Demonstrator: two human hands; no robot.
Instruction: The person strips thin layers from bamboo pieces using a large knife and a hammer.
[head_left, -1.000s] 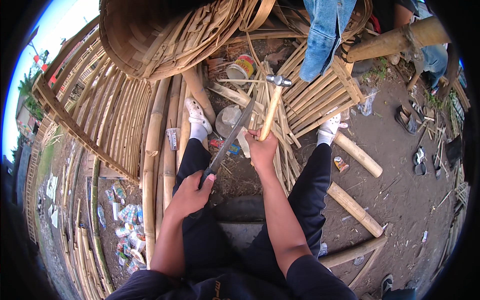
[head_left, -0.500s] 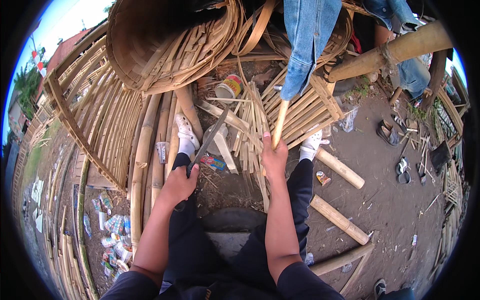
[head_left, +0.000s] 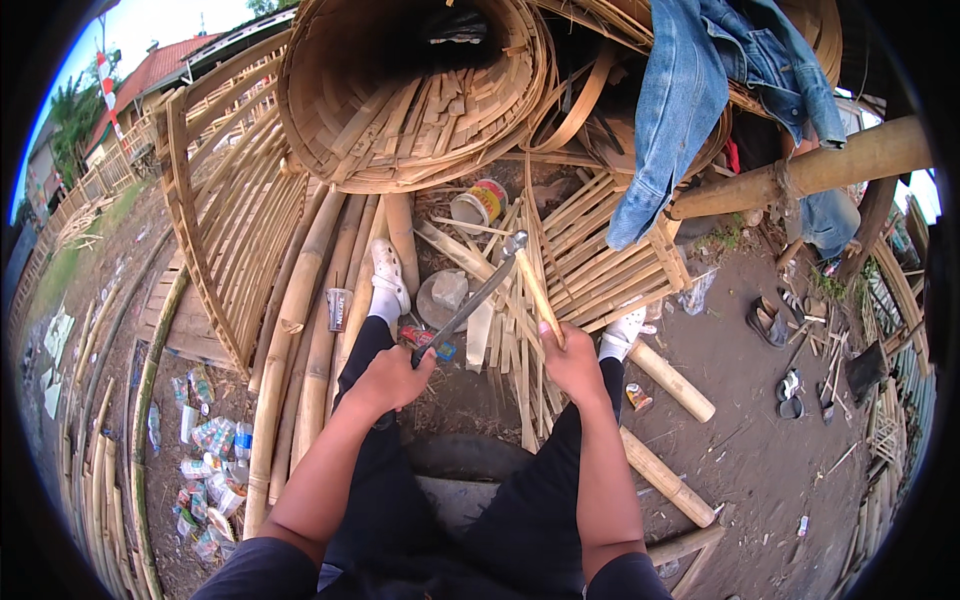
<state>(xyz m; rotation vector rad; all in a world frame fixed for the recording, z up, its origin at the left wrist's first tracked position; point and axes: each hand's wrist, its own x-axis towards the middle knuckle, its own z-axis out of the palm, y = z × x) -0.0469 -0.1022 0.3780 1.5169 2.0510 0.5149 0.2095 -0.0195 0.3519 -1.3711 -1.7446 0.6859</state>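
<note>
My left hand (head_left: 388, 380) is closed round the dark handle of a machete (head_left: 468, 316), its long grey blade slanting up and away to the right. My right hand (head_left: 577, 366) grips the pale wooden handle of a hammer (head_left: 536, 288). The metal head of the hammer is at the blade's tip; whether they touch I cannot tell. Beneath both tools lie split bamboo strips (head_left: 512, 358) and a bamboo slat rack (head_left: 608, 240). A grey stone block (head_left: 450, 289) rests on the ground between my feet.
Large woven bamboo baskets (head_left: 420, 130) lie ahead, with a denim jacket (head_left: 690, 110) hanging to their right. Bamboo poles (head_left: 300, 300) run along my left, beside plastic litter (head_left: 215, 470). Cut bamboo lengths (head_left: 668, 478) and sandals (head_left: 768, 322) lie on the right.
The hammer's head, hidden behind the jacket before, now shows beside the blade's tip. My left hand with the machete has come rightward, nearer the hammer. The view has shifted, showing more of the baskets.
</note>
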